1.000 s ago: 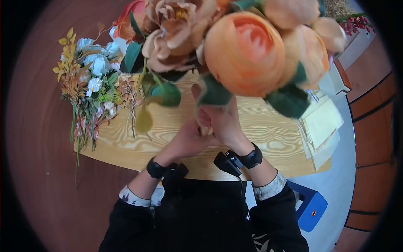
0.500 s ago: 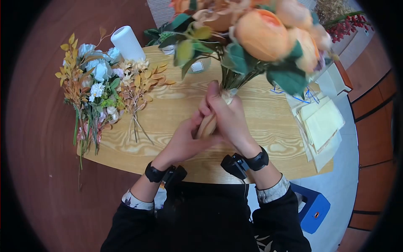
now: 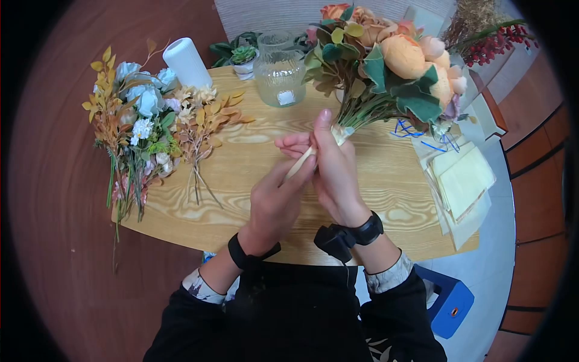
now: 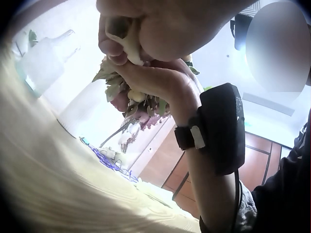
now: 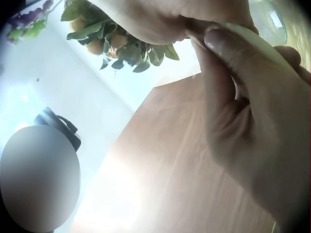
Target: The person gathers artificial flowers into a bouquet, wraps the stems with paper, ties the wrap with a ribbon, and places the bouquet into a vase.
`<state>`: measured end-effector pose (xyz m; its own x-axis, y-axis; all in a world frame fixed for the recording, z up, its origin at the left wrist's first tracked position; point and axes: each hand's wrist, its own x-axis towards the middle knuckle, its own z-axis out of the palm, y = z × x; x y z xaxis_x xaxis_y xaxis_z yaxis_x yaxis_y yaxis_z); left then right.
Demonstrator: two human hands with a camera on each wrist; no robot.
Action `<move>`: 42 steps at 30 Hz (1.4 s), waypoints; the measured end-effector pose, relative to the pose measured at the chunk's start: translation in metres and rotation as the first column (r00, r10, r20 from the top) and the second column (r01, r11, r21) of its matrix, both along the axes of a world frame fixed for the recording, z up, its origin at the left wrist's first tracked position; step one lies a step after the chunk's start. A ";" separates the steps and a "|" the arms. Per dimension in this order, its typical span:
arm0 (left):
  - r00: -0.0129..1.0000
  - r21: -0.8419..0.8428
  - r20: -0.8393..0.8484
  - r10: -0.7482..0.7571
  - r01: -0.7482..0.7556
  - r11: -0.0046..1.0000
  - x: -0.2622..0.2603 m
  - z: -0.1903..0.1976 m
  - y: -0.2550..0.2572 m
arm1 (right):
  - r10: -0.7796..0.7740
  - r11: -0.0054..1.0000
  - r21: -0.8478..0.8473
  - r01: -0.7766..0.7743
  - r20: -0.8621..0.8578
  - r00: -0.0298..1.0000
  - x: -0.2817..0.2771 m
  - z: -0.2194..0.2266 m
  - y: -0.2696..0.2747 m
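Note:
A bouquet of artificial orange and peach flowers with green leaves tilts away to the upper right over the table. Cream wrapping covers its bunched stems. My right hand holds the stems just under the flowers, thumb laid along them and fingertips showing on the far side. Lower down, my left hand grips the wrapped stems, its thumb against the wrapping. In the left wrist view, the wrapped stem end pokes out between the hands. The right wrist view shows the left thumb pressed along the wrapping.
Blue, white and orange-leaved artificial stems lie at the table's left. Behind stand a white vase, a small potted succulent and a ribbed glass vase. Blue ties and cream sheets lie at right.
The bouquet has come down and tipped away to the right, uncovering the glass vase and succulent. My left hand has turned and closed its fingers around the wrapped stems.

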<state>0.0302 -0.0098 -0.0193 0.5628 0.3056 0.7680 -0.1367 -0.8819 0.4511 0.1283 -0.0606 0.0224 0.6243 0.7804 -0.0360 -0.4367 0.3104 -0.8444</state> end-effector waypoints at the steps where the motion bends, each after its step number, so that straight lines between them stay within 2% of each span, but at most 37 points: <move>1: 1.000 0.032 0.027 0.013 -0.014 0.999 0.001 -0.002 0.000 | -0.012 0.999 -0.038 0.009 -0.069 0.998 0.000 0.000 -0.001; 7: 0.997 0.114 0.066 0.027 -0.034 0.993 -0.001 -0.008 0.003 | -0.004 0.998 -0.055 -0.005 -0.173 0.985 0.001 -0.009 0.001; 9: 0.997 0.144 0.061 0.045 -0.053 0.988 -0.002 -0.009 0.005 | -0.004 0.999 -0.041 -0.002 -0.160 0.987 0.000 -0.007 0.000; 11: 0.996 0.047 0.072 0.052 -0.056 0.997 -0.003 -0.010 0.007 | -0.004 1.000 -0.031 -0.001 -0.150 0.989 -0.001 -0.004 -0.001; 12: 0.996 0.047 0.074 0.054 -0.057 0.997 -0.003 -0.008 0.007 | 0.044 0.999 0.004 -0.044 -0.112 0.993 -0.001 -0.002 -0.003; 14: 0.993 -0.263 0.114 -0.036 0.065 0.962 -0.004 -0.001 0.007 | 0.091 0.995 0.035 -0.089 -0.067 0.994 -0.001 -0.002 -0.006; 15: 0.992 -0.263 0.117 -0.038 0.068 0.962 -0.005 0.001 0.006 | 0.134 0.983 0.140 -0.119 -0.096 0.986 -0.002 -0.004 -0.007; 16: 0.989 -0.353 0.135 -0.060 0.104 0.930 -0.005 0.004 0.005 | 0.178 0.959 0.246 -0.145 -0.118 0.977 -0.002 -0.006 -0.009; 17: 0.985 -0.438 0.155 -0.078 0.139 0.888 -0.007 0.008 0.003 | 0.177 0.958 0.246 -0.145 -0.114 0.978 -0.002 -0.006 -0.012; 18: 0.984 -0.438 0.158 -0.079 0.141 0.888 -0.010 0.013 -0.001 | 0.213 0.933 0.312 -0.181 -0.071 0.974 -0.002 -0.007 -0.017; 19: 0.989 -0.643 0.118 -0.088 0.144 0.752 -0.014 0.019 -0.006 | 0.247 0.901 0.374 -0.219 -0.027 0.969 -0.003 -0.008 -0.021; 20: 0.991 -0.810 0.082 -0.107 0.129 0.572 -0.018 0.022 -0.009 | 0.248 0.902 0.372 -0.221 -0.025 0.969 -0.004 -0.009 -0.024; 21: 0.991 -0.811 0.085 -0.107 0.131 0.570 -0.020 0.021 -0.010 | 0.305 0.875 0.410 -0.258 -0.053 0.951 -0.005 -0.009 -0.027; 23: 0.960 -0.910 0.178 -0.215 0.244 0.335 -0.023 0.020 -0.010 | 0.357 0.848 0.445 -0.289 -0.074 0.931 -0.005 -0.008 -0.031; 27: 0.941 -0.911 0.258 -0.219 0.312 0.270 -0.023 0.020 -0.016 | 0.328 0.838 0.448 -0.310 0.040 0.944 -0.004 -0.013 -0.030; 29: 0.963 -0.916 0.161 -0.217 0.227 0.330 -0.023 0.021 -0.017 | 0.303 0.829 0.464 -0.312 0.096 0.948 -0.005 -0.013 -0.027; 30: 0.961 -0.914 0.170 -0.216 0.236 0.329 -0.022 0.022 -0.018 | 0.281 0.833 0.479 -0.278 0.067 0.957 -0.008 -0.011 -0.027; 32: 0.978 -0.865 0.087 -0.190 0.169 0.472 -0.023 0.024 -0.020 | 0.260 0.835 0.492 -0.246 0.041 0.965 -0.012 -0.010 -0.027; 33: 0.977 -0.863 0.092 -0.191 0.173 0.475 -0.021 0.019 -0.020 | 0.219 0.855 0.472 -0.214 0.046 0.975 -0.013 -0.009 -0.027; 34: 0.989 -0.690 0.110 -0.103 0.151 0.708 -0.017 0.012 -0.019 | 0.177 0.873 0.453 -0.180 0.051 0.983 -0.014 -0.009 -0.027; 35: 0.988 -0.464 0.153 -0.021 0.091 0.881 -0.015 0.008 -0.019 | 0.177 0.871 0.456 -0.182 0.055 0.983 -0.015 -0.009 -0.027; 36: 0.987 -0.460 0.157 -0.022 0.093 0.883 -0.014 0.007 -0.018 | 0.151 0.881 0.445 -0.164 0.065 0.986 -0.016 -0.010 -0.026; 38: 0.986 -0.216 0.159 0.045 -0.010 0.976 -0.013 0.009 -0.018 | 0.125 0.889 0.434 -0.146 0.077 0.989 -0.016 -0.010 -0.025; 42: 0.989 -0.146 0.134 0.063 -0.044 0.988 -0.010 0.004 -0.022 | 0.048 0.915 0.395 -0.076 0.079 0.996 -0.012 -0.010 -0.023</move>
<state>0.0205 -0.0319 -0.0154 0.4343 0.4440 0.7838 -0.1608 -0.8179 0.5524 0.1161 -0.0837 0.0120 0.5645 0.7589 0.3247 -0.4135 0.6004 -0.6845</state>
